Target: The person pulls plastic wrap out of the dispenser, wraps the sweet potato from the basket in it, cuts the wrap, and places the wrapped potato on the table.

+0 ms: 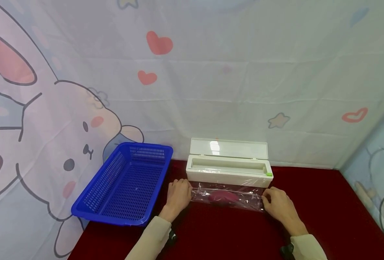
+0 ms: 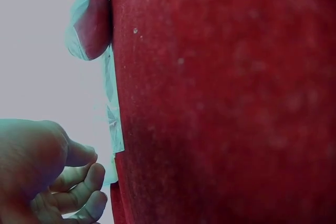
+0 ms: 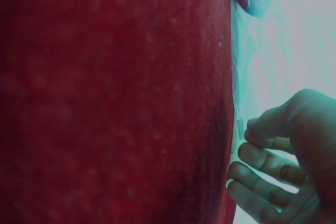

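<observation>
A sheet of clear cling film (image 1: 248, 201) stretches over a rounded pink object (image 1: 223, 196) on the red cloth. At the film's left end, my left hand (image 1: 179, 195) pinches it between thumb and index finger. My right hand (image 1: 279, 204) pinches the opposite end, its other fingers bent. In the left wrist view the pink object (image 2: 95, 24) bulges under the film, beside the left hand (image 2: 58, 174). The right wrist view shows thumb and index finger of the right hand (image 3: 286, 156) meeting near the film's edge. Just behind the film stands a white cling film dispenser box (image 1: 229, 179).
The dispenser's lid (image 1: 229, 148) is raised against the patterned curtain (image 1: 211, 90), and a green slider (image 1: 268, 174) sits at its right end. To the left is a blue plastic basket (image 1: 123, 187) with slotted walls. Red cloth (image 1: 224, 234) covers the table.
</observation>
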Tool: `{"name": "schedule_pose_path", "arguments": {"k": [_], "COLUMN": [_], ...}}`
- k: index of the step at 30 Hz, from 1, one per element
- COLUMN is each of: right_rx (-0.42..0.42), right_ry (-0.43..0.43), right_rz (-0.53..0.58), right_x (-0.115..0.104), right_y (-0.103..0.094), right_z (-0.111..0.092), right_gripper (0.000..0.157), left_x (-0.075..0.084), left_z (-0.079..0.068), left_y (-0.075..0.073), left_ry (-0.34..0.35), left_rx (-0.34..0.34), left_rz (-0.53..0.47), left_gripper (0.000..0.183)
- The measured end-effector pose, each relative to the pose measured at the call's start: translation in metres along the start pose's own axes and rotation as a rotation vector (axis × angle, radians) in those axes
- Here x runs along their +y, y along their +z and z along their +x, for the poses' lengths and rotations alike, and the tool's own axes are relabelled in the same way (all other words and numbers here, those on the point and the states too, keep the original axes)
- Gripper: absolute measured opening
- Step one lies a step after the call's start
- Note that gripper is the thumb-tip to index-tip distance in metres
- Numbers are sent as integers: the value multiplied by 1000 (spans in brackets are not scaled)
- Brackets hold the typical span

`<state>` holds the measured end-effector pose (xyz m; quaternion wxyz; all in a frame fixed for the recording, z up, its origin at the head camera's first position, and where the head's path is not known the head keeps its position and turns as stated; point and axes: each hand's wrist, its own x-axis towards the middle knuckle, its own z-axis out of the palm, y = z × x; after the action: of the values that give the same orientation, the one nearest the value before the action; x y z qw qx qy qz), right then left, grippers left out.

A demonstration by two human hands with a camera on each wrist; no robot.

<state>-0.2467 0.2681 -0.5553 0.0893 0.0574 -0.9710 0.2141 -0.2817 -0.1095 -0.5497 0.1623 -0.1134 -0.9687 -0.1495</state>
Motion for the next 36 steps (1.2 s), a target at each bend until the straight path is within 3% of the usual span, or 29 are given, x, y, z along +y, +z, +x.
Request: {"name": "schedule_pose_path", "arguments": {"k": [9, 21, 36], "right_rx": [-61, -77, -115], "right_ry": [6, -24, 13], "right_rz": [-8, -23, 19], "right_x": [2, 3, 1], "right_y": [-1, -1, -5], "right_z": [0, -3, -2], "right_gripper": [6, 4, 6], "left_x": [-2, -3, -2], "left_z": [-4, -8, -7], "left_y": [1, 4, -4], "left_ry": [15, 21, 0], "left_rx": [-27, -71, -79], "left_rz": [10, 37, 0], "left_gripper": [11, 13, 13]}}
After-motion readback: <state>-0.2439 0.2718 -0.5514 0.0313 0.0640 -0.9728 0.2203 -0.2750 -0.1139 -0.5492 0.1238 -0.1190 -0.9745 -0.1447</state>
